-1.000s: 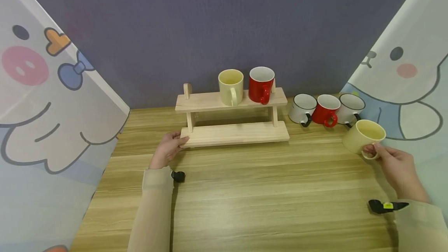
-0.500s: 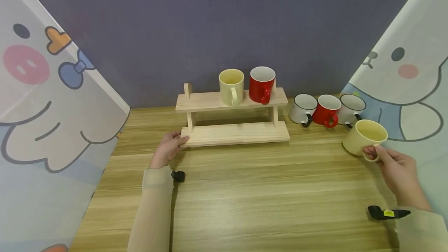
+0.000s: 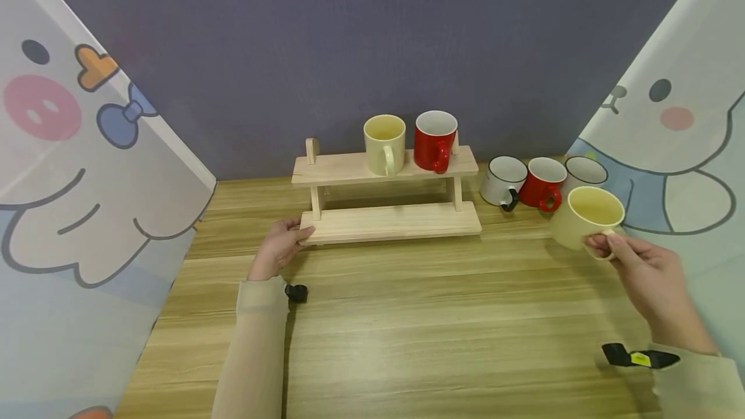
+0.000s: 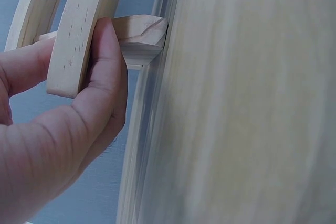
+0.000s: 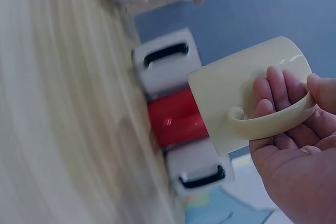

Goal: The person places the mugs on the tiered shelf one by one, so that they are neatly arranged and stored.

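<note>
- The right hand's [image 3: 646,277] grip is closed on the handle of a cream mug [image 3: 582,225]; the fingers [image 5: 273,98] are hooked through the loop and lie against the mug's wall. The mug is in the air, off the surface [image 3: 407,328], tilted with its mouth up and toward 11 o'clock.
- The left hand's [image 3: 279,247] grip pinches the left end of the wooden rack's [image 3: 396,222] lower shelf, the thumb [image 4: 105,77] pressed on the board's edge.
- From the held mug the rack lies at about 9 to 10 o'clock, its long axis running 9 to 3.
- The top shelf bears a second cream mug [image 3: 384,144] and a red mug [image 3: 433,141], with bare board at their 9 o'clock; the lower shelf is bare.
- The right hand is the nearer to the rack's right end; a row of two white mugs and a red one [image 3: 541,186] stands at 12 o'clock of the held mug.
</note>
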{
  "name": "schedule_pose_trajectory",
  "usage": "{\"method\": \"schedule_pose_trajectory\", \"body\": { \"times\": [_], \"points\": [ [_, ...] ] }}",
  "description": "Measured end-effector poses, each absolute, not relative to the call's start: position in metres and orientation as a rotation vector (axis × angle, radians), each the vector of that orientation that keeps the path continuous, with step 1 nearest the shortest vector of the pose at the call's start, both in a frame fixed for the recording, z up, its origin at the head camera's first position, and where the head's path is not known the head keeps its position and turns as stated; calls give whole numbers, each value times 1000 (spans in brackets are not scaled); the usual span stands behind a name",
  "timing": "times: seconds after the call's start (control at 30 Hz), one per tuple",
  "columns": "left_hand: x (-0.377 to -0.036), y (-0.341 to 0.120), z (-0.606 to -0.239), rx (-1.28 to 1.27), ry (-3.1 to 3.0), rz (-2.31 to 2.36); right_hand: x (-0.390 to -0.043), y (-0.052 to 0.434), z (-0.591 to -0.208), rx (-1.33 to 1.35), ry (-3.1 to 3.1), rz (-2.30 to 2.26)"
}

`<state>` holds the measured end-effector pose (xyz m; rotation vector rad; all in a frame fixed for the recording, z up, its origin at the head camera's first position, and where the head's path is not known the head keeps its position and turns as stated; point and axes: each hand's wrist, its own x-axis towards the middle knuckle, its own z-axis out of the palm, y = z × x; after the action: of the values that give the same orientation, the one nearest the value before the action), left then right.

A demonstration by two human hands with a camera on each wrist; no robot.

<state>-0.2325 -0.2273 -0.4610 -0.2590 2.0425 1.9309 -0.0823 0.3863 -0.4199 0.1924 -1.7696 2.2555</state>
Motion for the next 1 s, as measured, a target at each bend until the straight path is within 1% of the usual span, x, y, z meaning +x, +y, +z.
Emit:
{"method": "schedule_pose_trajectory", "body": {
  "times": [0.13,0.3,0.53,0.73,1.0],
  "points": [
    [-233,-227,-461,-260,2044,1926,-85,372,-411,245,-1862,2197],
    [-233,-227,-460,-255,2046,1930,-89,352,-406,247,-1985,2113],
    [-230,-228,-458,-247,2086,1870,-95,323,-400,345,-2050,2115],
    [-230,-226,-458,-260,2074,1886,-99,299,-394,352,-2208,2025],
    [-231,-227,-460,-247,2055,1907,-113,266,-389,424,-2291,1989]
  ]
}}
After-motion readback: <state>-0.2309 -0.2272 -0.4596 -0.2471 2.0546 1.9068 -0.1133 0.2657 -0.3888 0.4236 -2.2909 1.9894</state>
